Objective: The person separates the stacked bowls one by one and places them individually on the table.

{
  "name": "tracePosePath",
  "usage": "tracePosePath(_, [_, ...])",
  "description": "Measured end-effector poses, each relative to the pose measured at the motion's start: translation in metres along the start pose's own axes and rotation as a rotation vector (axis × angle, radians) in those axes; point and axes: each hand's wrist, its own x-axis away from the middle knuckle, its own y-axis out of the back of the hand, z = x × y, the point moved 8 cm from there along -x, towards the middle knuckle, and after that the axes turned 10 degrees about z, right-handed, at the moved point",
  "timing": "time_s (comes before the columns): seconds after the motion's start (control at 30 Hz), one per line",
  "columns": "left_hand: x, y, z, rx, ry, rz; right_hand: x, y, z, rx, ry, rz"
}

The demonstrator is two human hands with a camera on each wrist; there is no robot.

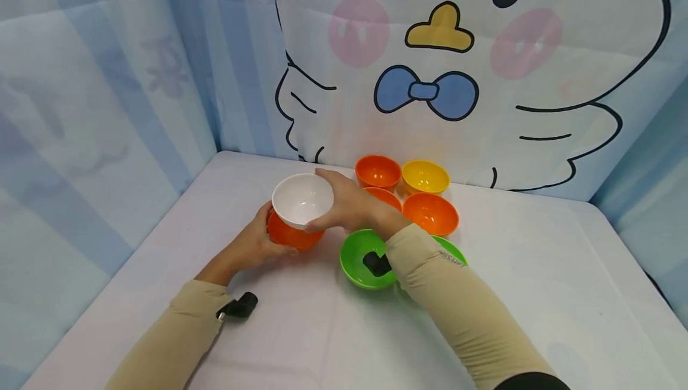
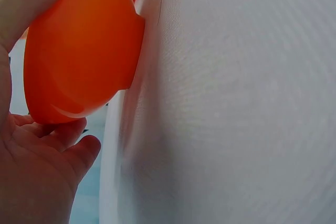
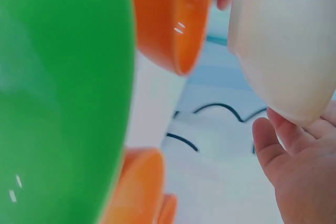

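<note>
My right hand point(image 1: 352, 202) holds a white bowl point(image 1: 302, 197) by its side, up above an orange bowl point(image 1: 292, 236). That orange bowl is gripped by my left hand point(image 1: 258, 243), thumb on one side and fingers on the other. In the left wrist view the orange bowl's foot is at or very near the white tabletop. The right wrist view shows the white bowl point(image 3: 289, 45) apart from the orange bowl point(image 3: 173, 19), with a gap between them. From the head, the white bowl hides much of the orange bowl's inside.
Behind my right forearm stand several orange bowls point(image 1: 430, 214) and a yellow bowl point(image 1: 426, 176). A green bowl point(image 1: 362, 261) sits nearer, with another green bowl point(image 1: 450, 249) partly hidden by my sleeve. A printed curtain point(image 1: 430, 133) rises at the table's back edge.
</note>
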Motion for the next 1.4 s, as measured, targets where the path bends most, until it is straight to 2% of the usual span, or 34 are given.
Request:
tracePosePath(0.23, [-0.002,-0.001,0.005,-0.023,0.113,0.023,0.029,0.029,-0.003,0.000,0.021,-0.098])
tracePosePath(0.47, [-0.004,-0.002,0.007,-0.025,0.146,0.017,0.059,0.051,-0.013,0.031,0.009,-0.166])
tracePosePath(0.67, [-0.006,-0.003,0.006,-0.014,0.154,0.020,0.087,0.067,-0.030,0.039,-0.005,-0.216])
tracePosePath(0.97, [-0.008,-0.006,0.003,0.002,0.163,0.033,0.136,0.086,-0.072,0.000,-0.104,-0.280])
tracePosePath(1.2, [-0.010,-0.008,0.004,-0.002,0.168,0.033,0.174,0.094,-0.096,-0.004,-0.182,-0.314])
tracePosePath(1.4, [-0.012,-0.009,0.004,-0.006,0.164,0.035,0.205,0.094,-0.123,0.028,-0.282,-0.343])
